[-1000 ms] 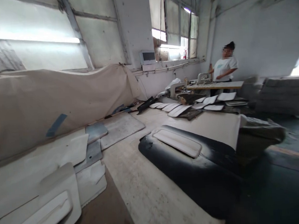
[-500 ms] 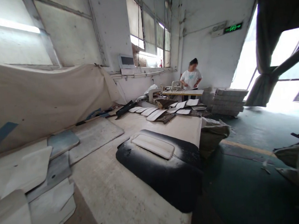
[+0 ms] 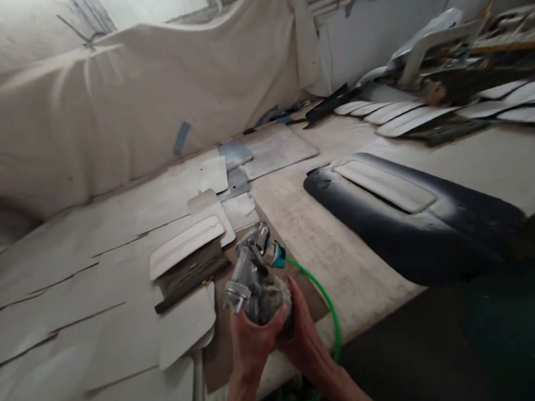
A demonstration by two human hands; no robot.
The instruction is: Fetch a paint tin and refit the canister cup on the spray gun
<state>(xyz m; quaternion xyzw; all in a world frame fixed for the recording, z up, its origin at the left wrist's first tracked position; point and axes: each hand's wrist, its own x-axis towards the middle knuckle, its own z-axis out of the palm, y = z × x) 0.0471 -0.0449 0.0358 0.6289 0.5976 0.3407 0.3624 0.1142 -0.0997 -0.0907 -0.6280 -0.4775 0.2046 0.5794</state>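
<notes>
My left hand (image 3: 255, 343) and my right hand (image 3: 303, 333) are wrapped round a metal spray gun (image 3: 259, 281) near the table's front edge. Its metal body points up and away from me, with some teal material at its top right. A green hose (image 3: 328, 301) curves from the gun down past my right wrist. Left of the gun, a white panel with a dark flap (image 3: 192, 271) lies on pale sheets (image 3: 120, 335). To the right, a black board (image 3: 418, 238) carries a white oblong piece (image 3: 387, 185).
Curved white pieces (image 3: 418, 119) lie at the back right near a sewing machine (image 3: 436, 51). A beige cloth (image 3: 158, 104) hangs behind the table (image 3: 308, 240). The table's front edge runs toward the right, with dark floor beyond it.
The view has swung left and down. Both my hands, the spray gun and the green hose have come into view; the person at the back has left it.
</notes>
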